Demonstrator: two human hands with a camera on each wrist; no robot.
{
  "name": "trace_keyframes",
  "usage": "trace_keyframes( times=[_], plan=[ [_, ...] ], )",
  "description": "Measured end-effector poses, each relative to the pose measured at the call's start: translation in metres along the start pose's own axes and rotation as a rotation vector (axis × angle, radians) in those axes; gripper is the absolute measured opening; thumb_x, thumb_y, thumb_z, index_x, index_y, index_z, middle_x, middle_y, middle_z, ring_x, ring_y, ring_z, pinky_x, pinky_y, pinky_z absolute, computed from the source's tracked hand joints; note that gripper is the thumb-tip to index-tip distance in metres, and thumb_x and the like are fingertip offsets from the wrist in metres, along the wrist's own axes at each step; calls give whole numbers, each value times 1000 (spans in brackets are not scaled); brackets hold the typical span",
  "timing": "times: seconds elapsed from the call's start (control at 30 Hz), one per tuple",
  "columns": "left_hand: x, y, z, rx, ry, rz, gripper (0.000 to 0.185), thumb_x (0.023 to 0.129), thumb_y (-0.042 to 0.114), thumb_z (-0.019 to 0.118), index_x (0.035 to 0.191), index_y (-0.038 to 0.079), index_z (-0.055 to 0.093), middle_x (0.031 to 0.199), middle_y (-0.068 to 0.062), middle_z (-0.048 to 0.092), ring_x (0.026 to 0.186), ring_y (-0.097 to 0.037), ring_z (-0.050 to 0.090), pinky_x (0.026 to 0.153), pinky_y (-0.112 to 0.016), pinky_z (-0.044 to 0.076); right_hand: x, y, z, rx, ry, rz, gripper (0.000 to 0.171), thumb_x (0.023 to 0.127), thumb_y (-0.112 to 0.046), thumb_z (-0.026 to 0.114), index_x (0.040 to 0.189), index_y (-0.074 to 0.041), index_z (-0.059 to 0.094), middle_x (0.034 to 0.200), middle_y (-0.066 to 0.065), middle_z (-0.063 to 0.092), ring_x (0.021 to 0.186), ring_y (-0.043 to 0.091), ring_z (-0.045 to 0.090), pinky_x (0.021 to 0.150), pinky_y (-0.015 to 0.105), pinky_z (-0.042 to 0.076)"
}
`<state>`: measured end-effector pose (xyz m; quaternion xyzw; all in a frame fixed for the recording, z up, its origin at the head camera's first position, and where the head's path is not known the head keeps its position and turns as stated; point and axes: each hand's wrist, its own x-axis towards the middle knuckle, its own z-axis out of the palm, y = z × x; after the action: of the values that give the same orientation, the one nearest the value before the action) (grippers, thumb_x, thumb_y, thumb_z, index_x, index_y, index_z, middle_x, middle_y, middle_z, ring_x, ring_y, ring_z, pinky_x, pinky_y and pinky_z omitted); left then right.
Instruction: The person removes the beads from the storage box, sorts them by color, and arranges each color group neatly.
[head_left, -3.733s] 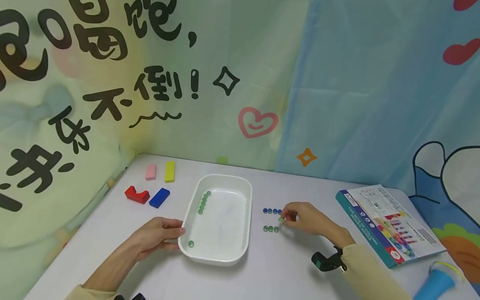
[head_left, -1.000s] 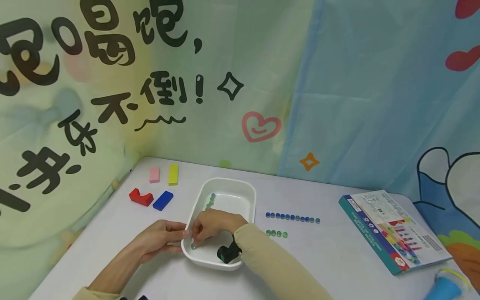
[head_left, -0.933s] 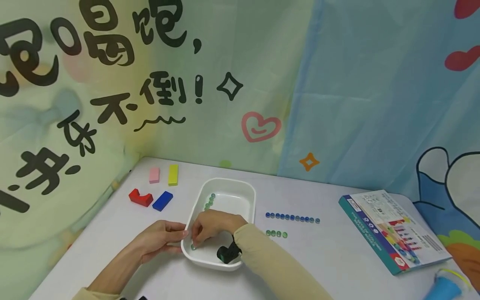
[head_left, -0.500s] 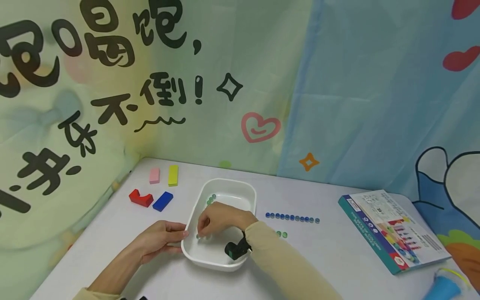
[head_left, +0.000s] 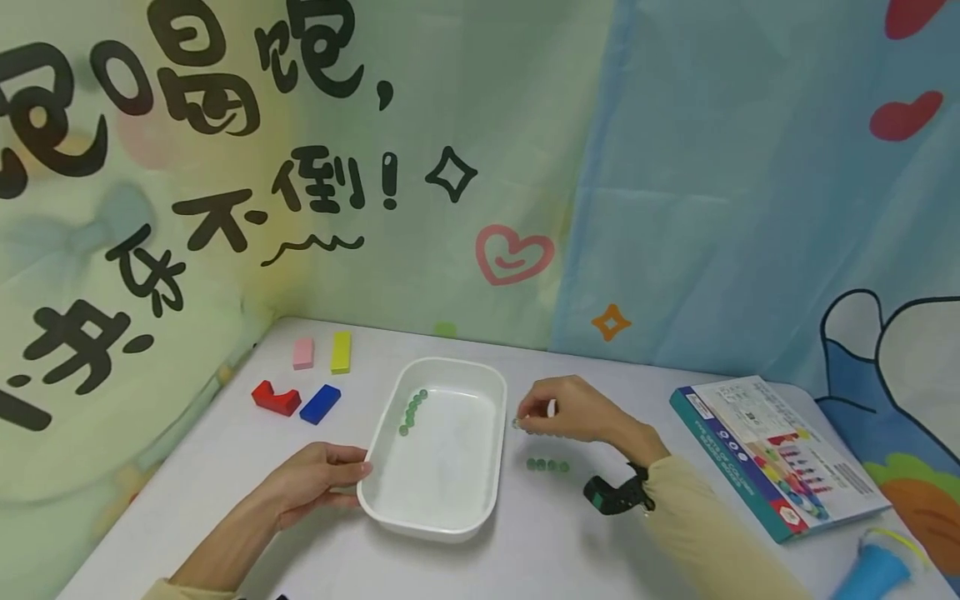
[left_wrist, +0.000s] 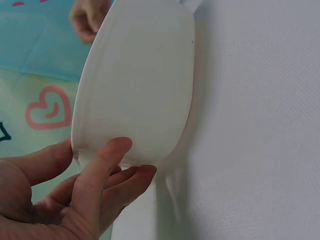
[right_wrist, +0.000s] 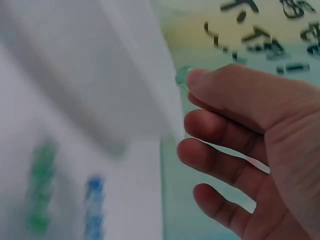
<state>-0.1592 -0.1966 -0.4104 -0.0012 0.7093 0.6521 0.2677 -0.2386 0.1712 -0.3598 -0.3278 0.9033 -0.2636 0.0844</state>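
Right hand [head_left: 573, 412] pinches one green bead [right_wrist: 182, 77] in its fingers, at 3 o'clock of the tray [head_left: 491, 467]. Left hand [head_left: 315, 479], fingers relaxed, steadies the tray at 9 o'clock. Done: three green beads [head_left: 547, 465] rowed on the surface; left: about six beads [head_left: 411, 411] in the tray.

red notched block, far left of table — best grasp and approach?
Judgement only: come from above and pinch the red block across its long flat sides, at the solid end away from the notch. It lies flat on the table; the blue block sits close on its right, so keep fingers off that side.
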Motion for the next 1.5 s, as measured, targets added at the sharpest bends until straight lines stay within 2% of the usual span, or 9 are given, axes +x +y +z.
trace_keyframes(
  times=[0.2, 0.43, 0.63, 0.87, 1.33, 1.5],
  plan=[
    [0, -2, -1, -23, 2, 6, 61, 92, 18, 67, 136, -17, 42, 124, -23, 63, 99, -21, 69, 84, -36, 60, -46, 43, 9, 0, 91, 65, 5, 86, -11, 70, 89, -14, 73, 83, -6, 68, 69, -1, 49, 60, 17, 48],
    [2, -3, -1, -20, 3, -7, 60, 92, 18, 67, 136, -16, 44, 121, -21, 65, 98, -23, 70, 83, -35, 60, -69, 67, 30, 21, 105, 119, 5, 84, -11, 72, 88, -12, 70, 83, -4, 68, 68, -2, 49, 57, 16, 48],
    [2, -2, -1, -26, -5, -1, 60, 92, 18, 66, 136, -16, 43, 121, -21, 65, 99, -23, 70, 84, -35, 60, -72, 73, 39, 19, 112, 156, 5, 83, -12, 73, 88, -12, 70, 81, -7, 65, 69, -2, 47, 58, 17, 46],
    [1, -3, -1, -32, -12, 3, 60, 93, 18, 66, 136, -16, 43, 121, -21, 65, 99, -23, 70, 84, -35, 60, -70, 77, 47, -7, 121, 142, 5, 84, -15, 74, 87, -15, 71, 78, -10, 60, 70, -2, 47, 59, 17, 45],
    [0, -1, -1, -32, -12, 11, 59, 92, 18, 66, 135, -16, 44, 121, -22, 65, 97, -22, 70, 83, -34, 60, -72, 72, 49, -33, 141, 134, 8, 82, -12, 75, 88, -14, 69, 77, -10, 58, 69, 0, 47, 58, 17, 44],
    [0, -2, -1, -34, -13, 8, 59, 92, 18, 66, 136, -15, 44, 122, -22, 65, 96, -22, 70, 83, -34, 60, -72, 70, 43, -18, 106, 156, 10, 83, -13, 74, 91, -12, 69, 78, -9, 58, 71, 0, 47, 59, 17, 45]
  ],
)
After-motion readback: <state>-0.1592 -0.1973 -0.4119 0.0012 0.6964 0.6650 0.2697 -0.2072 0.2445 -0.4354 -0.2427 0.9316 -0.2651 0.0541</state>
